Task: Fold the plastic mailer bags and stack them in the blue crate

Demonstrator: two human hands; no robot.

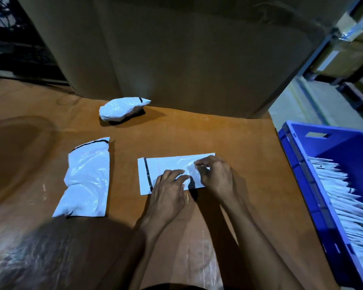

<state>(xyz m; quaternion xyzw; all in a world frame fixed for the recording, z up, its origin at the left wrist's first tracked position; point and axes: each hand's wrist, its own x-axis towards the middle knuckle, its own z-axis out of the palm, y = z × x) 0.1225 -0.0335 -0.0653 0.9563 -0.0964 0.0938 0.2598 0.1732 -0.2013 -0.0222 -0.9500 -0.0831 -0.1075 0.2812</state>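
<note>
A white mailer bag with a black strip near its left end lies flat on the brown table in front of me. My left hand presses on its near middle with straight fingers. My right hand pinches the bag's right part, fingers curled over the plastic. A stack of flat white mailer bags lies to the left. A crumpled white bag sits farther back. The blue crate stands at the right, holding several folded white bags.
A large cardboard wall rises behind the table. The table's right edge runs next to the crate. Metal shelving with boxes stands at the far right. A clear plastic sheet lies at the near left.
</note>
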